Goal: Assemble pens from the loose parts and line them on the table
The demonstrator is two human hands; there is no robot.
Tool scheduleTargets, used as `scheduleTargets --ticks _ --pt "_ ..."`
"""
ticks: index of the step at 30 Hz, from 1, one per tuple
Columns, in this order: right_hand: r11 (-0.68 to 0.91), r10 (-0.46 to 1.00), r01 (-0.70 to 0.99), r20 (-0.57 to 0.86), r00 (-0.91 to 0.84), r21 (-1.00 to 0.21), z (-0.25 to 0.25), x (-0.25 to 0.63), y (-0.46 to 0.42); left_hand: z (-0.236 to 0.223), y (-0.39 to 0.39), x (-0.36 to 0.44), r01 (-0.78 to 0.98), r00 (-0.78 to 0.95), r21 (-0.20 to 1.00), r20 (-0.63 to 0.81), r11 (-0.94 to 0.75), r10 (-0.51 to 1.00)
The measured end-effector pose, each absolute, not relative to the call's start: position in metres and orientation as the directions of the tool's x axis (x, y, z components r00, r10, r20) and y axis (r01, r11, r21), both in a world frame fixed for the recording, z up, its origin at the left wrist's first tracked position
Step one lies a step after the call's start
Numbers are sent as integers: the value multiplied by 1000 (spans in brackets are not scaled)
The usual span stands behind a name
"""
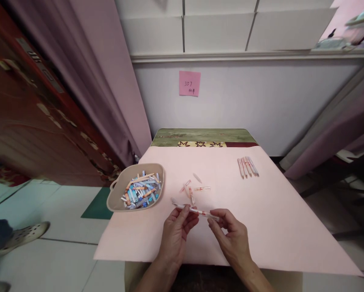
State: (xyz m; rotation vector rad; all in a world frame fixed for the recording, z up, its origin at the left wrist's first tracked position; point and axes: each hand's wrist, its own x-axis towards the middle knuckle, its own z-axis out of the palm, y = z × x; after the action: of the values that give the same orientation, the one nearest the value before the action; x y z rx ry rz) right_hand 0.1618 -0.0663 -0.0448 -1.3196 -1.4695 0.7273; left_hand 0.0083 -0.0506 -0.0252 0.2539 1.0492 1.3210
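A thin clear pen [197, 211] with red marks lies crosswise between my two hands above the pink sheet [273, 227]. My left hand [177, 231] pinches its left part, fingers closed round it. My right hand [230, 233] pinches its right end. Just beyond my fingers lie several loose pen parts [192, 187]: caps, short tubes and a barrel. A row of several finished pens [248, 166] rests at the far right of the sheet.
A beige tray [115, 198] with handles stands at the sheet's left edge, full of blue, orange and white small parts. A pink note [189, 83] sticks on the wall. A person's shoe [20, 237] shows on the floor at left.
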Motion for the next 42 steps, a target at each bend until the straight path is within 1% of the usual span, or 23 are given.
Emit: scheduleTargets --ticks 3,8,10,12,15,17,23,29,31,35,37,40,42 --pt "179 973 337 217 79 -924 -47 162 -67 -25 -52 8 -665 -103 685 -479 298 872" --pt "55 995 295 76 60 -954 -46 164 -64 -27 -52 9 -655 -80 688 -474 312 877" --pt "44 996 289 63 56 -956 -46 163 -62 -28 -52 9 -657 -81 686 -477 313 875" --pt "96 992 311 115 43 -946 -45 162 -62 -28 -52 9 -664 -99 683 -484 304 870" --pt "220 966 385 256 43 -896 -45 160 -63 -28 -50 7 -669 -113 680 -492 301 863" --pt "256 951 431 306 50 -865 -45 160 -64 -28 -49 6 -667 -106 680 -491 304 865" --pt "206 971 526 241 -3 -825 -48 165 -63 -29 -48 6 -668 -97 680 -485 304 869" --pt "326 923 536 386 1 -779 -49 163 -63 -29 -47 5 -674 -107 675 -489 299 866" --pt "319 924 552 381 -2 -770 -48 162 -64 -29 -47 6 -673 -102 675 -490 303 866" --pt "270 950 573 312 -26 -774 -47 163 -65 -28 -48 6 -676 -99 672 -490 303 866" --pt "290 942 571 334 -29 -768 -48 164 -64 -28 -48 6 -679 -105 670 -493 300 863" --pt "347 913 563 409 -19 -750 -49 164 -64 -29 -49 6 -680 -104 669 -492 299 864" --pt "353 911 571 412 -29 -741 -49 163 -65 -29 -49 6 -679 -101 670 -489 299 867"
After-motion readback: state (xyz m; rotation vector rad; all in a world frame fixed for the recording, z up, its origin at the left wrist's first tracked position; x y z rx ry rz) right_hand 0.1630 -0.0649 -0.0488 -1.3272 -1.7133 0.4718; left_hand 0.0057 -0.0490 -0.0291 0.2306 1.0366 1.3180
